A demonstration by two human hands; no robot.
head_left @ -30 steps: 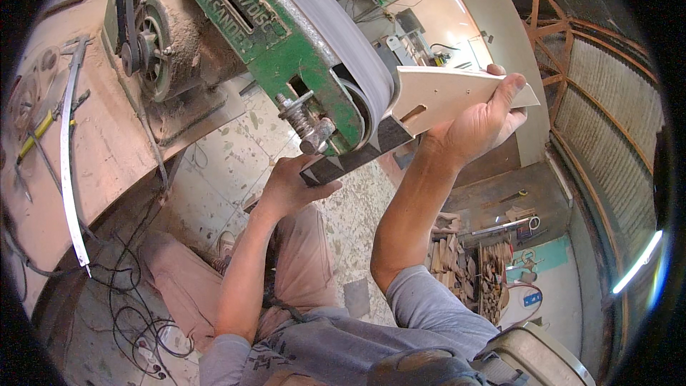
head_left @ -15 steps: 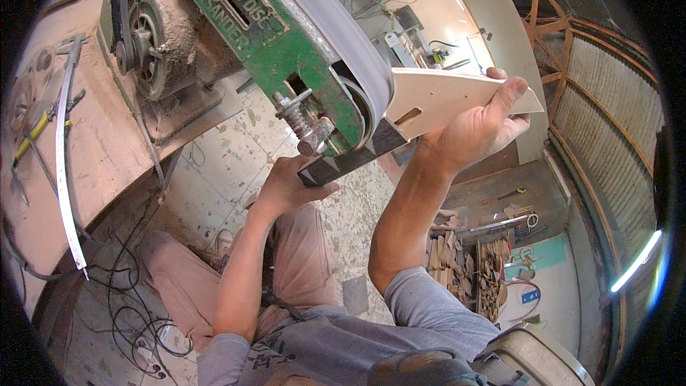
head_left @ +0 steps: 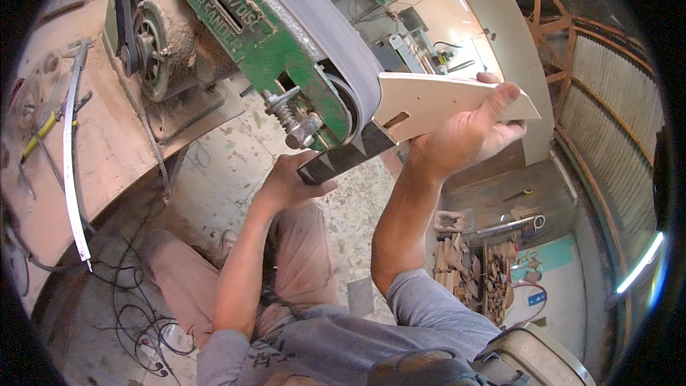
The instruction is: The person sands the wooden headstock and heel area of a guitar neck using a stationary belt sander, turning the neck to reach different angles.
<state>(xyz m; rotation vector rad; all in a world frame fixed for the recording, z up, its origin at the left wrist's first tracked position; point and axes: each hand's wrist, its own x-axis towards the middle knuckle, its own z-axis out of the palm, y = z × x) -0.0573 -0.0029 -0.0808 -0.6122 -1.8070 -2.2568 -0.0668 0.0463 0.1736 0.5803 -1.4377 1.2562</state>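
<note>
My right hand [head_left: 468, 125] grips a thin, pale wooden panel [head_left: 421, 104] with a slot and small holes, thumb on its near face. The panel's left edge is against the rounded end of the sanding belt [head_left: 361, 71] on a green belt sander [head_left: 250, 43]. Under the sander's end, my left hand [head_left: 289, 182] is closed around the left end of a dark bar [head_left: 350, 154] with lighter triangular marks. That bar slants up to the panel's lower left corner. Whether bar and panel are joined, I cannot tell.
A dusty bench [head_left: 107, 132] on the left holds a long pale strip [head_left: 69, 171], a caliper [head_left: 80, 53] and yellow-handled pliers [head_left: 43, 132]. Black cables [head_left: 136, 322] lie coiled on the floor. Wood offcuts [head_left: 457, 264] are heaped at lower right. A dusty motor [head_left: 171, 43] sits beside the sander.
The view has shifted slightly, so the sander's end and the panel appear a little further left. The panel's slant has changed slightly. Both hands keep their holds.
</note>
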